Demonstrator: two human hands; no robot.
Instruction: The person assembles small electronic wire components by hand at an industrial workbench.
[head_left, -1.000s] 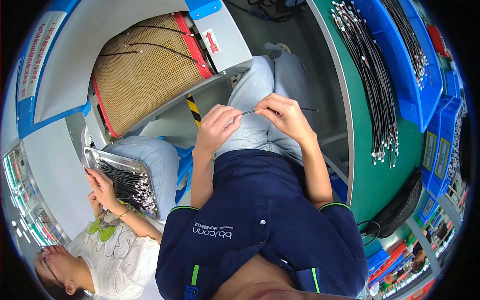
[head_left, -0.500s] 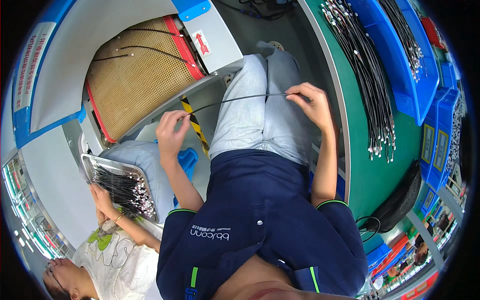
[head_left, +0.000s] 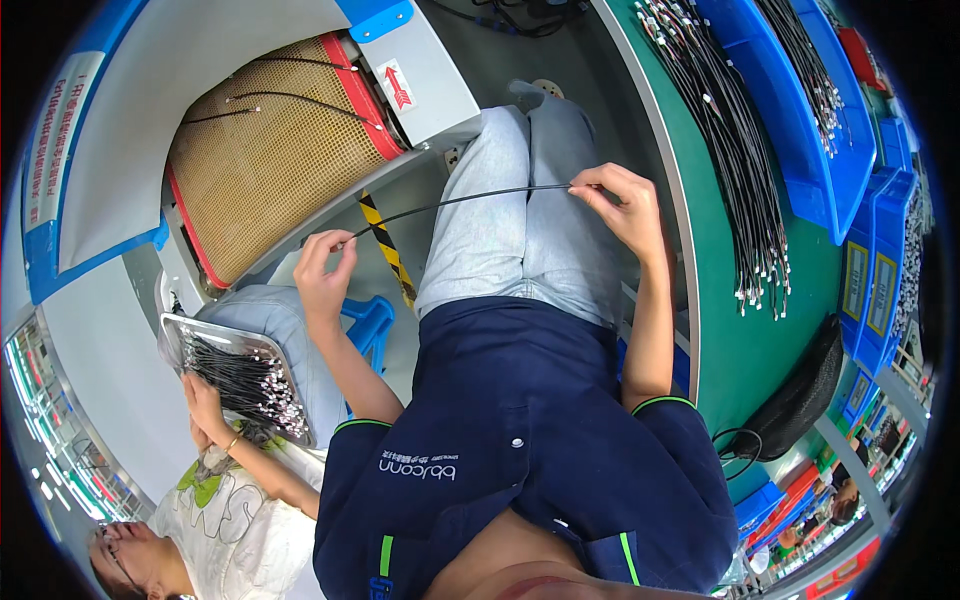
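A thin black cable stretches between my two hands above my lap, nearly straight with a slight bend. My left hand pinches its left end between thumb and fingertips, close to the conveyor. The other end sits in the pinch of my right hand, beside the edge of the green table. The fingertips hide the cable's ends. Several similar black cables lie on the tan mesh conveyor belt at the upper left.
On the green table at right lies a large bundle of black cables with white connectors, beside a blue bin. A co-worker's hand rests by a metal tray of cables. A blue stool stands at left.
My left hand has moved left and slightly down with its end of the cable, pulling the cable straighter. My right hand has stayed almost in place.
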